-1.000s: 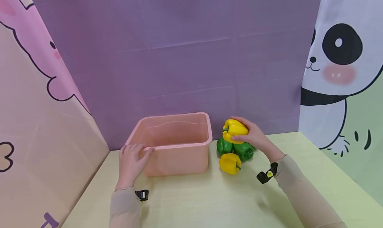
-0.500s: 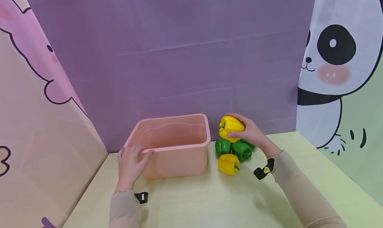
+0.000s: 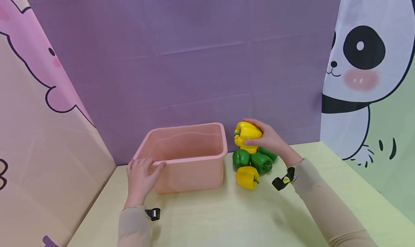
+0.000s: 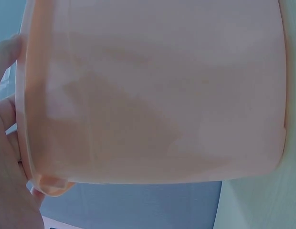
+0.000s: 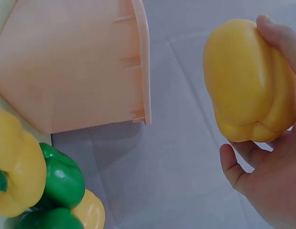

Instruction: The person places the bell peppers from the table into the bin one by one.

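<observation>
R hand [image 3: 272,139] clamped on yellow pepper [image 3: 249,131], held above green peppers [image 3: 261,163], R of pink bin [image 3: 191,176]. L hand [image 3: 141,178] grips bin's near rim [image 3: 194,158], L end. Bin on table [image 3: 201,218].

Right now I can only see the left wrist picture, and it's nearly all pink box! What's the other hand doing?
Observer: The right hand is holding a yellow pepper, with its fingers and thumb around it.
Operator: Ooh! Did it go in the box yet?
Observer: Not yet. The head view shows it held up just to the right of the pink box.
Operator: Are there any more peppers?
Observer: Yes, three green peppers and two other yellow peppers are bunched together on the table.
</observation>
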{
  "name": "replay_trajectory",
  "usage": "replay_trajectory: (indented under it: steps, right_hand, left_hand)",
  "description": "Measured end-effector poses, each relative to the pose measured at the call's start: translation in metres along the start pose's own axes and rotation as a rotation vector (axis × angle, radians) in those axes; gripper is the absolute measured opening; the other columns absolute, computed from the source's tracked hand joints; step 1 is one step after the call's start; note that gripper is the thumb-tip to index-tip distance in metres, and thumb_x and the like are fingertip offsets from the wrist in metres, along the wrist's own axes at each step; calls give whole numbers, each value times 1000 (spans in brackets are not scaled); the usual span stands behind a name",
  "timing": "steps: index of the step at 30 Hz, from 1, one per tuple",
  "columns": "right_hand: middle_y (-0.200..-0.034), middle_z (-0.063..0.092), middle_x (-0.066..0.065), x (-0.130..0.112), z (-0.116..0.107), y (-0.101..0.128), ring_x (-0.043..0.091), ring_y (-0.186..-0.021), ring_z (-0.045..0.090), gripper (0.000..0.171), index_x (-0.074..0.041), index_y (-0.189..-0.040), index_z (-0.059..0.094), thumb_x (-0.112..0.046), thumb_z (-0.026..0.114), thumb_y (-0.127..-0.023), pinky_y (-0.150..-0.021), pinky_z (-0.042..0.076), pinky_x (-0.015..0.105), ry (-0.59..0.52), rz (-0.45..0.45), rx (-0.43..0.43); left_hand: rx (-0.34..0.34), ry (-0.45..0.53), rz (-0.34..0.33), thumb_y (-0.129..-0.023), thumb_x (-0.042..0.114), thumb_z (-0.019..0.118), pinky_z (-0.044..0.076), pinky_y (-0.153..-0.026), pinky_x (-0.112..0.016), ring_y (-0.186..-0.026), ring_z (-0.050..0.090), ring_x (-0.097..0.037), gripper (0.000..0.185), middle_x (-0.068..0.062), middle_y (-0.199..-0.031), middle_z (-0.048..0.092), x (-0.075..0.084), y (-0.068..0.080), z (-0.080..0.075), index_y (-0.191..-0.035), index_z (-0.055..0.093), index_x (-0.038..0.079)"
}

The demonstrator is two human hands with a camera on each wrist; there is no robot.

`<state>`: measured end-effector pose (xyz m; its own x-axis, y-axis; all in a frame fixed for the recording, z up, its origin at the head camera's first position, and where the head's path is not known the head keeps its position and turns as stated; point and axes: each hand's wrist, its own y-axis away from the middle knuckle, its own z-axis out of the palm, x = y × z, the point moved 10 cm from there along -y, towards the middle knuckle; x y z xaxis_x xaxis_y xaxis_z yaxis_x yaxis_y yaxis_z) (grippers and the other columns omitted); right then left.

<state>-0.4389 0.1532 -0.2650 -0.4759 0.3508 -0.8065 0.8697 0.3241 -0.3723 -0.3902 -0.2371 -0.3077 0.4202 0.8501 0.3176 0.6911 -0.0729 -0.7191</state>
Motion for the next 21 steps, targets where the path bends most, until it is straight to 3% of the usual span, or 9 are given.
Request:
replay_trajectory:
  steps: [10,21]
  right_hand:
    - [-135,50,12,2,7,-6,30,-106,52,76,-16,-146,41,-22,78,-81,-86,50,38,14,9,-3]
    - [-134,50,13,11,16,-6,30,-105,52,76,-14,-146,40,-22,79,-82,-84,52,37,6,17,-11]
  left_hand:
    - [9,1,17,-88,40,68,16,-106,-58,-102,51,-36,34,-14,-98,66,3,0,-2,-95,67,7]
    - [-16,0,-12,-89,43,66,15,-107,-58,-105,51,-36,35,-14,-100,67,-1,0,-2,-95,66,8]
